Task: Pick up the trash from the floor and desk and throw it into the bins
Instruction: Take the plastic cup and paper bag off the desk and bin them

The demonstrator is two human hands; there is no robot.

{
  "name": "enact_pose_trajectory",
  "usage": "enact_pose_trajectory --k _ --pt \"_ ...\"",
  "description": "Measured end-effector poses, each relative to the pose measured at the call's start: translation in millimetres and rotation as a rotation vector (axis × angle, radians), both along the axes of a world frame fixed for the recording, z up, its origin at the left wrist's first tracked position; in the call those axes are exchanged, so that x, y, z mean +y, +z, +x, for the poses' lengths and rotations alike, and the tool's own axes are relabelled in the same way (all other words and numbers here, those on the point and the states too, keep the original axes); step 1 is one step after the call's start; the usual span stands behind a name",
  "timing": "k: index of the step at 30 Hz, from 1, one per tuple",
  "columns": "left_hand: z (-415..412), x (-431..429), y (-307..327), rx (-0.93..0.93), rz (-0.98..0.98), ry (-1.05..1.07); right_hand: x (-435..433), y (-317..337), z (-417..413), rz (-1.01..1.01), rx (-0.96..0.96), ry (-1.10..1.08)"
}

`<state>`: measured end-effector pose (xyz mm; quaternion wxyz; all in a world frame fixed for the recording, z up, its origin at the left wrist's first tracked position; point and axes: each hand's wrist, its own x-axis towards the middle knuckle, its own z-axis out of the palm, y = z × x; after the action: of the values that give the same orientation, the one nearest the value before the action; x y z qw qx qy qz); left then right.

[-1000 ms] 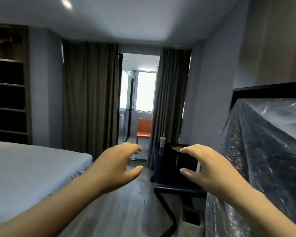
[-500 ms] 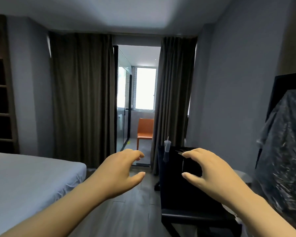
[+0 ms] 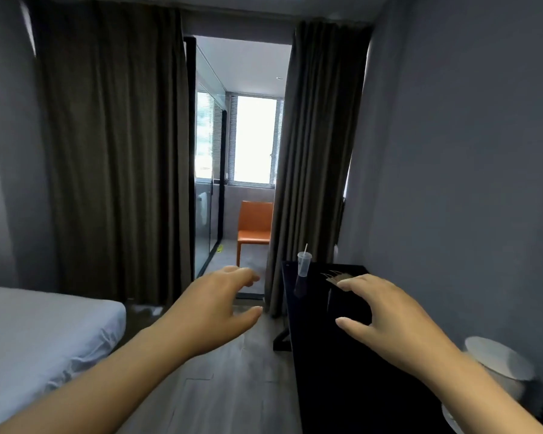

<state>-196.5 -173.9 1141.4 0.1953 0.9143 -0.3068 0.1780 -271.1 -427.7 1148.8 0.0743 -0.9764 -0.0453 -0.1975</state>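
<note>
"Above the desk, fig. right: what's the right hand (image 3: 386,317) doing?"
"Palm down, fingers spread & slightly bent, thumb out; it grasps nothing. It hangs over the black desk (image 3: 342,380); contact w/ the top can't be told."
"And the left hand (image 3: 213,311)?"
"Same pose, released, nothing in it; held out over the wood floor (image 3: 248,386), betw. the bed (image 3: 44,333) and the desk."
"Trash: where?"
"At the desk's far end stands a clear plastic cup (image 3: 303,265) w/ lid & straw, upright, by the left edge. Just right of it lies a tan crumpled item (image 3: 333,276), too blurred to name. The right hand's fingertips (image 3: 350,285) sit next to it in view; touching or not is unclear. Note also a small yellow scrap (image 3: 220,249) on the floor past the opening, near the orange chair (image 3: 254,227)."
"Bins?"
"One white round bin (image 3: 499,361) by the wall, right of the desk, beyond the right forearm. Below it a second pale rim (image 3: 447,416) shows, partly hidden."
"Surroundings?"
"Bed w/ pale sheet at left; dark curtains (image 3: 113,151) flank the opening; bright window (image 3: 254,139) above the chair."
</note>
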Motion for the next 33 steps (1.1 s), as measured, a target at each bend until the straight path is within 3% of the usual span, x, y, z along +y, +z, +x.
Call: enact_pose_trajectory --k 14,33 --pt "288.7 -26.0 -17.6 0.081 0.040 -0.217 -12.8 -29.4 237.7 0.110 0.109 -0.224" --pt "625.0 -176.7 -72.4 0.198 0.090 -0.253 -171.4 -91.2 549.3 0.217 0.203 -0.350"
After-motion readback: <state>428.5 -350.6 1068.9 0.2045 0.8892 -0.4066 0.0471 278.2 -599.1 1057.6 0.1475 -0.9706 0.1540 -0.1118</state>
